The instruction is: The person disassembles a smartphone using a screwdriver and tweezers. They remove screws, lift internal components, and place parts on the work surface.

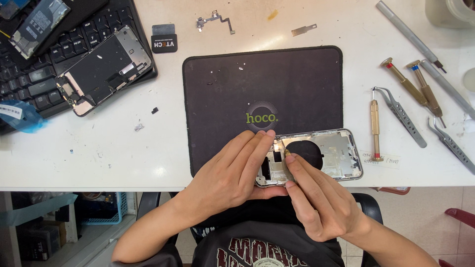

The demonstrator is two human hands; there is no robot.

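Your left hand (232,170) lies flat, fingers together, pressing down the near end of the opened phone housing (321,155), which sits at the front edge of the black work mat (222,89) on the white tabletop (99,148). Your right hand (316,198) is pinched shut around a brass-tipped screwdriver (287,154), tip touching the housing's inside. Tweezers (401,116) and more screwdrivers (410,86) lie well apart on the right.

A white desk (99,158) carries a black mat (222,99) at its middle, with an opened phone frame (331,153) at the mat's near right edge. Far left lies a black keyboard (34,79) bearing a phone screen panel (104,69). Right of the mat lie brass-handled screwdrivers (410,89), tweezers (403,118) and a grey pen-like tool (405,29). A small flex cable (215,21) lies at the far edge.
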